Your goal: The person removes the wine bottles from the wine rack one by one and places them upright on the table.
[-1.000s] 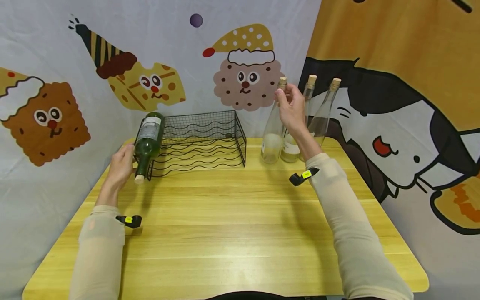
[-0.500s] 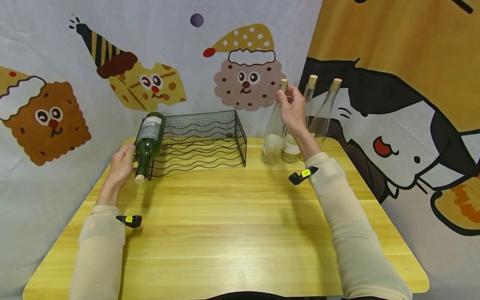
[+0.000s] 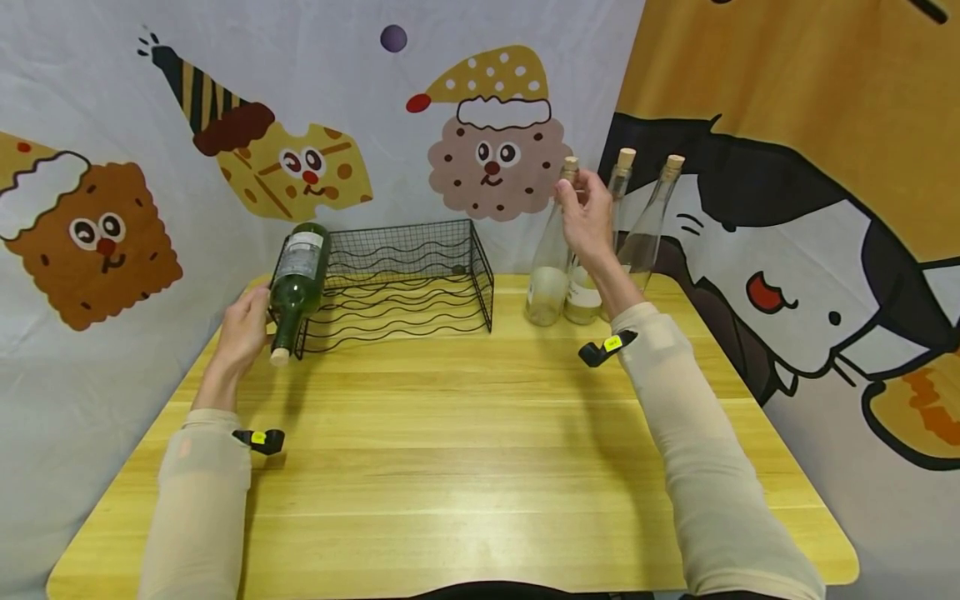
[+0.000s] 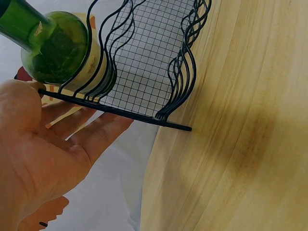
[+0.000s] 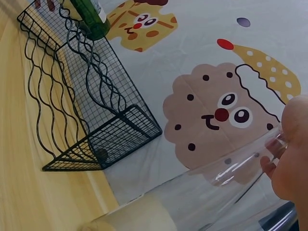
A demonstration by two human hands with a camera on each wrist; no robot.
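In the head view my right hand [image 3: 587, 214] pinches the neck of a clear, cork-topped glass bottle [image 3: 545, 287] just below its cork; the bottle stands upright. Two similar clear bottles, one a corked bottle [image 3: 647, 242], stand partly behind that hand and wrist. My left hand [image 3: 243, 329] is at the left end of a black wire wine rack [image 3: 408, 250]. Its fingers [image 4: 98, 127] reach fairly straight along the outside of the rack's end in the left wrist view. A green wine bottle [image 3: 296, 275] lies on the rack's top tier, corked neck toward me.
The wooden table [image 3: 465, 467] extends in front of the rack and bottles. Behind it hangs a white cloth [image 3: 315, 75] printed with cartoon snacks. A cartoon-printed cloth [image 3: 795, 275] closes off the right side.
My right hand and the clear bottle have shifted very slightly right. The left hand, the rack and the green bottle look unmoved.
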